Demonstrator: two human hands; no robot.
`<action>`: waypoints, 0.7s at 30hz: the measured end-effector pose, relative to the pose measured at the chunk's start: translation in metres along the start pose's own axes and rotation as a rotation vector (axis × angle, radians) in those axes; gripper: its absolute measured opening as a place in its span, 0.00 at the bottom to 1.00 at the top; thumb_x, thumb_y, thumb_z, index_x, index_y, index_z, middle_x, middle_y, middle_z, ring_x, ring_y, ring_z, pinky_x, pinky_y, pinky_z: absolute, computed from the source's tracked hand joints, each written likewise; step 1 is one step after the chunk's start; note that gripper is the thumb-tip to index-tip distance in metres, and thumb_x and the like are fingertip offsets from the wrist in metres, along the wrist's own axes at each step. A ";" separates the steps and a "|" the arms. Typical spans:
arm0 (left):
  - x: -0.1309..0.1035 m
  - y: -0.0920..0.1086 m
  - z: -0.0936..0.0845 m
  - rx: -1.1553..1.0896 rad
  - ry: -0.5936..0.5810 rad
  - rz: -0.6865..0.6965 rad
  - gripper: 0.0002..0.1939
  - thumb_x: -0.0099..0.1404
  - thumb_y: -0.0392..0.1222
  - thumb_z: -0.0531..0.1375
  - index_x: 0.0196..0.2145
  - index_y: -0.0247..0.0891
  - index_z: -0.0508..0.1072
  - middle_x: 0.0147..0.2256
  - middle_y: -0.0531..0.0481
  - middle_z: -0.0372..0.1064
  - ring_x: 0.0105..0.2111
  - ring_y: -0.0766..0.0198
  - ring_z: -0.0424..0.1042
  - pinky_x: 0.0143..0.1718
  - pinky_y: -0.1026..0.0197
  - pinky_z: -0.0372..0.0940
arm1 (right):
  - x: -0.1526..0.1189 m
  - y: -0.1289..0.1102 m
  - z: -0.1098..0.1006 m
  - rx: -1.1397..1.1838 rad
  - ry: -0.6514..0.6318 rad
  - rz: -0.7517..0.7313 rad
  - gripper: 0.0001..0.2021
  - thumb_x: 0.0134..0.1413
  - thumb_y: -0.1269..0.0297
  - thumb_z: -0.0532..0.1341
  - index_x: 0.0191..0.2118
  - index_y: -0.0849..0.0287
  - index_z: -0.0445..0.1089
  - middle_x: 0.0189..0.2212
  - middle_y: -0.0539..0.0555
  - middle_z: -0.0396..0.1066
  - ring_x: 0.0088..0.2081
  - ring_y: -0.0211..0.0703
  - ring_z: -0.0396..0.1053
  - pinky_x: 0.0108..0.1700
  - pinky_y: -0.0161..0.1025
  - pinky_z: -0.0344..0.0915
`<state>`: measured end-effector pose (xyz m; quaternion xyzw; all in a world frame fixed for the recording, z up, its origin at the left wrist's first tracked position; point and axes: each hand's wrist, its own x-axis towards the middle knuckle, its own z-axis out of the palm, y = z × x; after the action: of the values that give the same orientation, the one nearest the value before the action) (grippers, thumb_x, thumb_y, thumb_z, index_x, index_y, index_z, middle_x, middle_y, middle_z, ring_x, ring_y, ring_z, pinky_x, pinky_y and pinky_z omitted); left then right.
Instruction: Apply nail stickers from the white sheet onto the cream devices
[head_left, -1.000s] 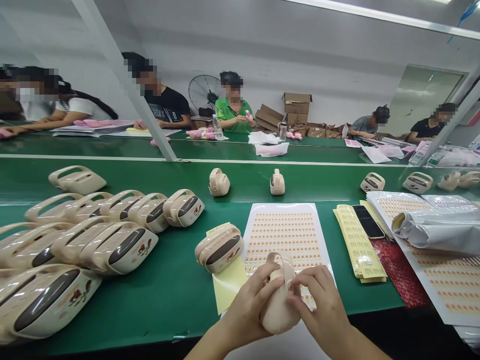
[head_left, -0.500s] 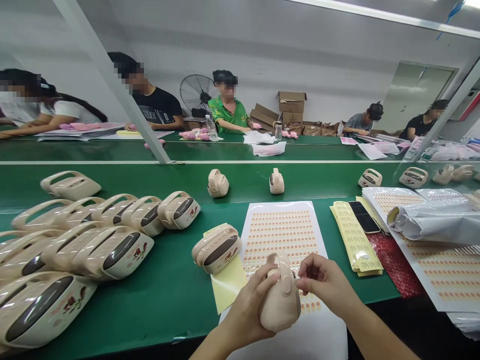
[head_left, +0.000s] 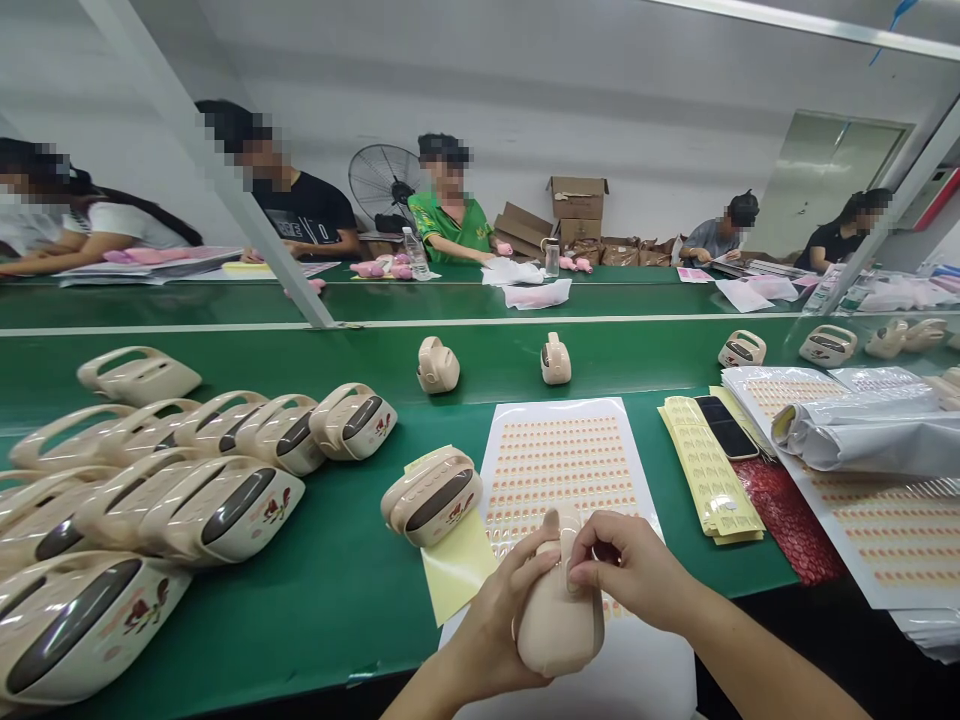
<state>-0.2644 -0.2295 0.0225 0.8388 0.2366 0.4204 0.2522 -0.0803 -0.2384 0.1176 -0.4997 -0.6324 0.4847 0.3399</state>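
My left hand (head_left: pixel 501 610) is wrapped round a beige plastic device with a carry handle (head_left: pixel 559 630), shaped like a small portable speaker. It is held end-on, above a white sheet of small orange stickers (head_left: pixel 559 450). My right hand (head_left: pixel 626 565) is closed in a pinch, its fingertips against the device near the foot of the handle. Anything between those fingertips is hidden. Left of the sheet, another beige device with a dark oval panel (head_left: pixel 435 500) rests on a pale yellow sheet (head_left: pixel 457 575).
Several similar beige devices (head_left: pixel 225 510) stand in rows at the left. Others line the green belt (head_left: pixel 487 350). Yellow label sheets (head_left: pixel 705 470), a phone (head_left: pixel 726 427) and more sticker sheets (head_left: pixel 862 530) lie at the right. Several people sit across the bench.
My right hand has moved left, from beside the device onto its handle end. My left hand still holds the device, which has shifted only slightly.
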 end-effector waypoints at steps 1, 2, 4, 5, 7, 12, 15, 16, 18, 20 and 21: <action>0.000 0.001 0.000 -0.001 -0.003 -0.005 0.53 0.39 0.36 0.69 0.59 0.51 0.47 0.56 0.39 0.53 0.55 0.39 0.57 0.48 0.41 0.61 | 0.000 0.000 0.001 -0.028 0.001 -0.014 0.08 0.39 0.79 0.59 0.21 0.58 0.65 0.21 0.45 0.64 0.25 0.34 0.58 0.28 0.32 0.57; 0.000 0.001 0.000 -0.001 -0.003 -0.011 0.52 0.39 0.36 0.68 0.59 0.51 0.47 0.56 0.39 0.53 0.55 0.39 0.57 0.48 0.41 0.62 | -0.001 0.000 0.001 -0.054 0.003 -0.028 0.09 0.39 0.79 0.59 0.21 0.57 0.64 0.22 0.45 0.64 0.25 0.34 0.58 0.29 0.32 0.57; 0.000 0.002 0.001 -0.004 0.003 -0.020 0.51 0.40 0.35 0.68 0.58 0.50 0.47 0.56 0.38 0.52 0.55 0.39 0.57 0.48 0.40 0.62 | -0.002 0.002 0.003 -0.099 0.020 -0.069 0.09 0.41 0.79 0.59 0.22 0.57 0.63 0.22 0.45 0.64 0.26 0.34 0.59 0.29 0.32 0.58; -0.001 0.003 0.001 -0.004 0.008 -0.021 0.50 0.41 0.35 0.67 0.58 0.49 0.47 0.56 0.37 0.53 0.55 0.39 0.57 0.48 0.40 0.61 | -0.003 0.003 0.004 -0.123 0.034 -0.099 0.09 0.42 0.78 0.58 0.22 0.56 0.63 0.23 0.46 0.64 0.26 0.35 0.59 0.29 0.32 0.58; -0.001 0.003 0.002 0.000 0.021 -0.018 0.49 0.41 0.35 0.67 0.58 0.48 0.48 0.56 0.37 0.53 0.55 0.39 0.57 0.48 0.39 0.61 | -0.007 0.008 0.006 -0.187 0.062 -0.180 0.07 0.45 0.76 0.58 0.24 0.56 0.63 0.24 0.47 0.63 0.27 0.36 0.60 0.30 0.33 0.60; -0.002 0.004 0.001 -0.020 0.018 -0.032 0.49 0.40 0.35 0.67 0.57 0.48 0.48 0.54 0.39 0.55 0.54 0.42 0.59 0.48 0.40 0.61 | -0.014 0.024 0.002 -0.275 0.067 -0.267 0.21 0.42 0.65 0.66 0.45 0.53 0.64 0.37 0.53 0.61 0.40 0.44 0.63 0.42 0.43 0.65; 0.000 0.005 0.000 -0.036 0.002 -0.019 0.48 0.42 0.38 0.66 0.57 0.49 0.48 0.54 0.39 0.55 0.54 0.42 0.58 0.48 0.41 0.62 | -0.012 0.030 0.003 -0.175 0.047 -0.251 0.45 0.34 0.58 0.70 0.59 0.51 0.48 0.53 0.59 0.53 0.55 0.52 0.53 0.55 0.50 0.55; 0.000 0.006 0.000 -0.028 0.000 -0.009 0.48 0.42 0.38 0.67 0.58 0.49 0.47 0.54 0.39 0.55 0.55 0.42 0.58 0.48 0.41 0.62 | -0.010 0.031 0.005 -0.124 0.023 -0.250 0.45 0.36 0.55 0.68 0.60 0.51 0.46 0.56 0.59 0.49 0.58 0.53 0.48 0.57 0.51 0.52; 0.001 0.008 0.000 -0.007 0.002 0.016 0.50 0.43 0.40 0.67 0.58 0.49 0.45 0.54 0.39 0.56 0.55 0.42 0.58 0.48 0.42 0.62 | -0.004 0.033 0.009 -0.006 -0.033 -0.259 0.37 0.43 0.51 0.63 0.58 0.53 0.48 0.56 0.59 0.49 0.58 0.51 0.48 0.57 0.50 0.50; 0.001 0.009 0.000 0.012 -0.009 0.050 0.50 0.43 0.42 0.68 0.59 0.48 0.45 0.55 0.38 0.55 0.54 0.42 0.60 0.48 0.43 0.63 | 0.002 0.034 0.013 0.112 -0.043 -0.256 0.28 0.48 0.48 0.58 0.53 0.54 0.55 0.50 0.58 0.55 0.53 0.48 0.55 0.54 0.47 0.55; 0.002 0.010 0.000 0.023 -0.024 0.061 0.51 0.43 0.43 0.68 0.59 0.48 0.44 0.55 0.37 0.55 0.54 0.42 0.60 0.48 0.43 0.63 | 0.007 0.036 0.014 0.169 -0.029 -0.243 0.26 0.48 0.47 0.57 0.50 0.54 0.58 0.46 0.57 0.57 0.49 0.46 0.58 0.51 0.46 0.57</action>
<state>-0.2617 -0.2361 0.0294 0.8534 0.2127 0.4151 0.2327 -0.0842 -0.2348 0.0792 -0.3820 -0.6500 0.4986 0.4277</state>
